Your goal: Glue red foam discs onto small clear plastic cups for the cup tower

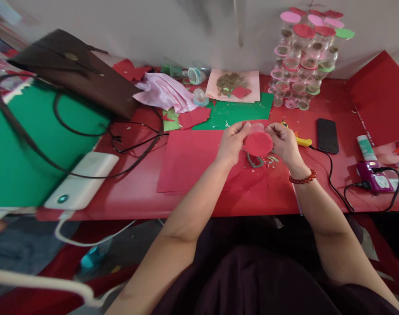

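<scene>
At the far left a brown bag (pixel 78 70) is lying on a green sheet (pixel 25 148), with a white power bank (pixel 83 180) sitting just beside it and dark cords trailing across the red table (pixel 193 203). Further right, a crumpled pink cloth (pixel 165 94) is resting near scraps of red paper, and a large red paper sheet (pixel 189 159) is lying flat in front of the person.

The left hand (pixel 231 142) is gripping the near side of a small clear cup (pixel 258 139) capped with a red paper disc, fingers curled and pressing against its rim. The cup is being held just above the table, between both hands, its red face turned toward the camera. The right hand (pixel 285 142), a red bead bracelet (pixel 302 178) on its wrist, is pinching the cup's opposite edge with its fingertips drawn together.

Behind, a stack of capped clear cups (pixel 302 61) is standing against the wall. To the right, a black phone (pixel 327 135) is lying flat, and a purple glue gun (pixel 372 177) is sitting near the table's edge.
</scene>
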Tool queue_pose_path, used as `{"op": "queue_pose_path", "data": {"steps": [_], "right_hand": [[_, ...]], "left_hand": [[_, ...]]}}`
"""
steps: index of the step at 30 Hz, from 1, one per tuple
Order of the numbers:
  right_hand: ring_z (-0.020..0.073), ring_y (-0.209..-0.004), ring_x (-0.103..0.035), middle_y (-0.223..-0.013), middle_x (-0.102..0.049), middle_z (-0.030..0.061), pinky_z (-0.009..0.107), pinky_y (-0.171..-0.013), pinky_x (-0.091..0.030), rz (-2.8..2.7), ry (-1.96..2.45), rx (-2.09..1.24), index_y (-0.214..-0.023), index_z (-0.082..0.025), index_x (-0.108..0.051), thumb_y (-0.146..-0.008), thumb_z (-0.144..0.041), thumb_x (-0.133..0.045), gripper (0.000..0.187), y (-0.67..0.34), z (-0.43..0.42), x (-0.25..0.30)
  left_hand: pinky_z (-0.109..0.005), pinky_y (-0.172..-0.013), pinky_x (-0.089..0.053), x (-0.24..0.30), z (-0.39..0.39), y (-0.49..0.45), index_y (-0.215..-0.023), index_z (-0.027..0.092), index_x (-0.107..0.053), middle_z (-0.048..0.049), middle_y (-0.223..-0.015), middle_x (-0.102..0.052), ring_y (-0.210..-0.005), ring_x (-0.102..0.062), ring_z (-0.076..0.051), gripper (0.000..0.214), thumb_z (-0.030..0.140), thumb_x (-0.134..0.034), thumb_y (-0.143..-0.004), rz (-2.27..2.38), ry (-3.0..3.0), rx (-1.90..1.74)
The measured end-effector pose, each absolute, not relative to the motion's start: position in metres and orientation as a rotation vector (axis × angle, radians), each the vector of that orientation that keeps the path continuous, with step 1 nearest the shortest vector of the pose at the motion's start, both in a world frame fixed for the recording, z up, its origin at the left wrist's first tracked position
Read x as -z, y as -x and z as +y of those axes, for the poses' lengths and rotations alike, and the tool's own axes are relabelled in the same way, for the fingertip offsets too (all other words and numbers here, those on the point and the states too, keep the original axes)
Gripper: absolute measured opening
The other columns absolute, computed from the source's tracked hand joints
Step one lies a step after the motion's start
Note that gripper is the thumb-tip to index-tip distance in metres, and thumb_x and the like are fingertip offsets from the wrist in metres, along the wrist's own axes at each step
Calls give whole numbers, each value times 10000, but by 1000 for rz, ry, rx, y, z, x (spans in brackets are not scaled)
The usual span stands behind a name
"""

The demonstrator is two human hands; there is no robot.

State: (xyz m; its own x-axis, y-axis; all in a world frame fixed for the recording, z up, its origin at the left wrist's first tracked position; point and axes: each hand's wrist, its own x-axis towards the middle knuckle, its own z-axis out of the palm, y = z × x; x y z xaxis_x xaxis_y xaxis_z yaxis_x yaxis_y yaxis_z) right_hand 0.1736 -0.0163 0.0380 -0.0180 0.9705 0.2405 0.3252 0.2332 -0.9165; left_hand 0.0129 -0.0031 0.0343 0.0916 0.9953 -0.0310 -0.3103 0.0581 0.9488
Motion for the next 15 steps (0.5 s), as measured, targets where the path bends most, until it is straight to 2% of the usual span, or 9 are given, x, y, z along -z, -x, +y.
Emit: {"op": "queue_pose_path", "data": {"steps": [3, 6, 8, 12, 15], "right_hand": [[126, -601, -492, -647, -517, -23, 285, -590, -408, -1521, 1297, -594, -755, -241, -532, -969, -481, -528, 322, -174, -19, -41], [141, -680, -550, -705, -558, -7, 301, -669, -450, -1512, 1295, -430, -772, -239, -550, -991, -453, -500, 310, -175, -22, -44], [152, -724, -576, -743, -588, 4, 314, -709, -468, -1522, 1299, -368, -794, -239, -573, -995, -442, -498, 295, -175, -23, -45], [165, -776, -607, -810, -648, 18, 335, -754, -486, -1538, 1283, -348, -864, -239, -638, -980, -378, -526, 213, -175, -24, -46], [173, -839, -635, -888, -688, 31, 344, -790, -499, -1535, 1230, -379, -930, -239, -672, -971, -334, -538, 169, -175, -25, -49]], "left_hand": [[-220, -569, -427, -35, -2, -14, -746, 208, -544, 36, -652, -518, -597, -548, -96, 439, 578, -757, -848, 916, -921, -1248], [-251, -601, -496, -39, -3, -14, -844, 210, -607, -7, -719, -623, -676, -642, -144, 482, 668, -753, -809, 872, -829, -1135], [-279, -638, -540, -43, -4, -13, -904, 203, -649, -45, -798, -690, -729, -686, -174, 491, 663, -776, -787, 813, -793, -1020], [-297, -703, -586, -47, -8, -10, -951, 211, -673, -41, -937, -739, -806, -718, -183, 440, 399, -939, -655, 703, -764, -969], [-328, -729, -605, -46, -9, -9, -962, 216, -664, -26, -983, -751, -840, -726, -193, 465, 271, -949, -598, 696, -761, -1013]]}}
